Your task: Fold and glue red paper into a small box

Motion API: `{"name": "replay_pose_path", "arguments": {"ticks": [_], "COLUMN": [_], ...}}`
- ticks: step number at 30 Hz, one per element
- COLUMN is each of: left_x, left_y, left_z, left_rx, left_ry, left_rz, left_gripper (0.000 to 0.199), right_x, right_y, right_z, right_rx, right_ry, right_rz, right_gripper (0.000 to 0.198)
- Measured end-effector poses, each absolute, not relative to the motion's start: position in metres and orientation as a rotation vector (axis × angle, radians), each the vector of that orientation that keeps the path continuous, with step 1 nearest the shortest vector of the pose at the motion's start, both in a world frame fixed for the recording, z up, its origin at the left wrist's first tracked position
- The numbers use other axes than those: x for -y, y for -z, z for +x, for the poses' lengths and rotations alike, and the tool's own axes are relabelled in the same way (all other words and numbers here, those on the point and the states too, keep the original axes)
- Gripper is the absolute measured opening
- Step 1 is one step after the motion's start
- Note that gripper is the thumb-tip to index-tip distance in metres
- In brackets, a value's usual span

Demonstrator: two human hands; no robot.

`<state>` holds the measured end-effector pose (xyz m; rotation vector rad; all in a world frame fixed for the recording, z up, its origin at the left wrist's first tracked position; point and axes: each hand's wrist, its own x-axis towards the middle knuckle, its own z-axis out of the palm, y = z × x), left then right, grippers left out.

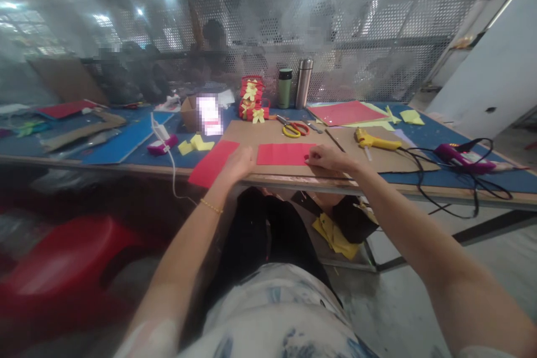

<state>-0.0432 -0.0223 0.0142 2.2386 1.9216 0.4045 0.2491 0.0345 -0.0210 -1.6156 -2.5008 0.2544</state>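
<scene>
A strip of red paper (pixel 285 154) with faint creases lies on a cardboard sheet (pixel 262 133) near the table's front edge. At its right end, my right hand (pixel 326 158) is closed, its curled fingers pinching the paper's edge. My left hand (pixel 240 164) is at the strip's left end, fingers bent together and partly hidden; it looks closed on the paper's edge. Beneath and left of that hand, a second red sheet (pixel 210 166) sticks out over the table's edge.
Scissors (pixel 296 130) and a yellow glue gun (pixel 377 141) with black cords lie on the cardboard. Behind stand a red decoration with yellow bows (pixel 251 102), a green cup (pixel 285 89) and a steel flask (pixel 304 84). Yellow scraps (pixel 196 145) and a lit phone (pixel 210 114) sit left.
</scene>
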Motion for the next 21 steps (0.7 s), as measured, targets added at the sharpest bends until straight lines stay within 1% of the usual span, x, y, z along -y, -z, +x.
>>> {"name": "replay_pose_path", "arguments": {"ticks": [3,6,8,13,21], "left_x": [0.037,0.050,0.055,0.058,0.063], "left_y": [-0.005,0.008,0.015,0.025,0.025], "left_z": [-0.031,-0.022,-0.020,-0.024,-0.023], "left_rx": [-2.073,-1.988,-1.947,-1.987,-2.062], "left_ry": [-0.474,-0.413,-0.393,-0.439,-0.417], "left_rz": [2.404,2.664,2.728,2.759,2.738], "left_gripper": [0.035,0.033,0.036,0.036,0.037], "right_x": [-0.035,-0.033,-0.031,-0.028,-0.028], "right_y": [0.021,0.020,0.020,0.020,0.019], "right_z": [0.249,0.249,0.249,0.247,0.247], "right_rx": [2.502,2.497,2.491,2.473,2.466], "right_ry": [-0.258,-0.249,-0.236,-0.220,-0.224], "right_rz": [-1.607,-1.589,-1.574,-1.572,-1.592], "right_gripper": [0.024,0.023,0.023,0.023,0.024]}}
